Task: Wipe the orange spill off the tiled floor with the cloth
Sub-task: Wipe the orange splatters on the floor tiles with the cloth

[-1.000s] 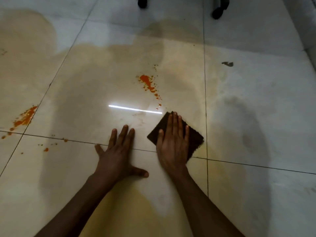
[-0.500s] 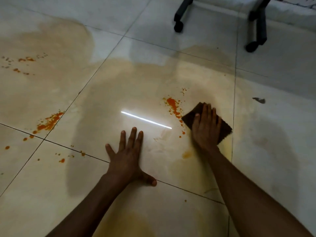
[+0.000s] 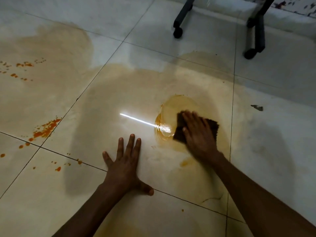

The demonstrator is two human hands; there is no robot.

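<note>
My right hand [image 3: 198, 134] presses flat on a dark brown cloth [image 3: 212, 125] on the pale tiled floor [image 3: 153, 48]. Just left of the cloth lies a wet, swirled orange smear [image 3: 167, 117], thin and glossy. My left hand [image 3: 126, 159] rests open and flat on the tile, fingers spread, below and left of the cloth. Bright orange splatter [image 3: 46, 129] remains at the left by a grout line. More orange drops [image 3: 24, 65] sit at the far left, and small specks [image 3: 58, 168] dot the lower-left tile.
Two black chair legs on castors stand at the back, one [image 3: 178, 31] in the middle and one [image 3: 253, 50] to the right. A small dark scrap [image 3: 257, 107] lies on the tile to the right. A wall base runs along the top right.
My right hand has pushed the cloth up and over the middle orange splatter, which is now smeared into a wet swirl. The left hand stays planted. The view has shifted forward.
</note>
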